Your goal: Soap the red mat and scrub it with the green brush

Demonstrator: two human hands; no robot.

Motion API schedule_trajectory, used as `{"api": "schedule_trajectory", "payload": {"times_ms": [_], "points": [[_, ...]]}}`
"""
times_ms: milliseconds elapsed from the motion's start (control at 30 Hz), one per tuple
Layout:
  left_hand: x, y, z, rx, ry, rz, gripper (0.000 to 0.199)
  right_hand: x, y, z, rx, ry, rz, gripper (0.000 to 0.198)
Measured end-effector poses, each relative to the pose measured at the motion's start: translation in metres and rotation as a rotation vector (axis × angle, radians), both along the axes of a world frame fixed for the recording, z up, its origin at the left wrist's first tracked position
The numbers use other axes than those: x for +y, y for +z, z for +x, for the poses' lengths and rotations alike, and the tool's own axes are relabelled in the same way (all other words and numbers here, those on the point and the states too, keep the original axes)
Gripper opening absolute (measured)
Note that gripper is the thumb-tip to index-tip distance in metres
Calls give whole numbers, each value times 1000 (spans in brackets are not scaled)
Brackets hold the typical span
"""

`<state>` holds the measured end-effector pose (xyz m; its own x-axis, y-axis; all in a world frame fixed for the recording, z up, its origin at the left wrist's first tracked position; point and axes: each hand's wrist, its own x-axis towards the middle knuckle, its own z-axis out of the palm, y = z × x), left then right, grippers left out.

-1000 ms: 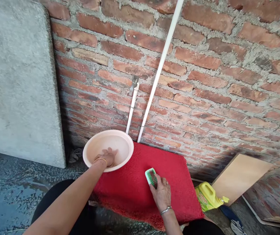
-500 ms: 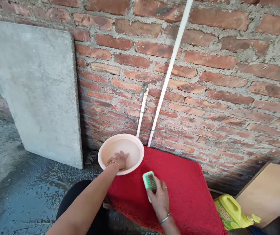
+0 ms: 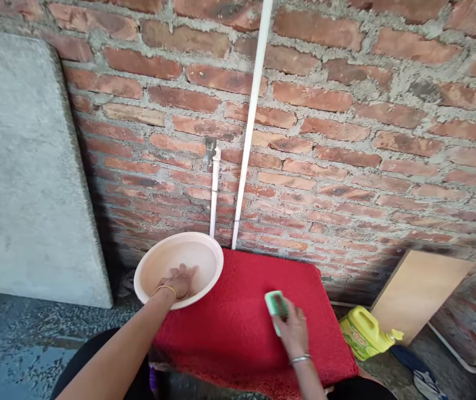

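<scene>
My left hand [image 3: 179, 279] is inside a pale pink basin [image 3: 141, 271], its fingers spread; whatever lies beneath the palm is hidden. The basin stands at the left end of a red fleecy cloth [image 3: 229, 328] draped over a low surface. Over the right part of that cloth, my right hand [image 3: 294, 330] grips a light green scrubbing brush [image 3: 275, 304], slightly blurred. Part of the brush is covered by my fingers.
A grey slab [image 3: 25, 166] leans on the brick wall [image 3: 325, 100] at left. White pipes [image 3: 251, 122] and a tap [image 3: 209, 151] are behind the basin. At right are a yellow jug [image 3: 365, 332], a wooden board [image 3: 419, 291] and shoes [image 3: 425, 383]. The floor [image 3: 16, 355] is wet.
The view has swung to the right. My right hand has shifted the brush rightward over the cloth, farther from the basin. My left hand stays in the basin.
</scene>
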<state>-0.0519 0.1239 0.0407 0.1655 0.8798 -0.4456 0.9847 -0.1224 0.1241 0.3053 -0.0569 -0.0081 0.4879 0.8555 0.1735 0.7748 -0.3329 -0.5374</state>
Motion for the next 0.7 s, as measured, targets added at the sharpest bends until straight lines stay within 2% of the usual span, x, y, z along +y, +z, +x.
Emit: {"api": "schedule_trajectory", "payload": {"times_ms": [100, 167, 233, 267, 333, 433, 533, 600, 667, 700], "points": [[-2, -1, 0, -24, 12, 9, 91, -43, -11, 100, -43, -333, 65, 66], [-4, 3, 1, -40, 13, 11, 92, -66, -17, 147, -52, -542, 78, 77], [-6, 9, 3, -46, 10, 3, 92, -74, -18, 166, -30, -632, 106, 81], [-7, 11, 3, -42, 8, -4, 91, -70, -17, 163, -9, -615, 135, 80], [-9, 16, 4, -22, 9, -12, 90, -50, -11, 131, 47, -450, 203, 71], [-11, 20, 3, 9, 11, -19, 90, -5, 1, 30, 162, -42, 213, 59], [-12, 21, 2, 24, 4, -13, 89, 27, 7, -91, 142, 349, 52, 57], [-10, 19, 1, 40, -11, -11, 90, 37, 6, -155, 53, 556, -85, 62], [-7, 15, 1, 74, -27, -19, 90, 44, 3, -192, 16, 681, -160, 67], [-6, 13, 0, 93, -31, -21, 89, 48, 1, -200, 13, 713, -171, 69]]}}
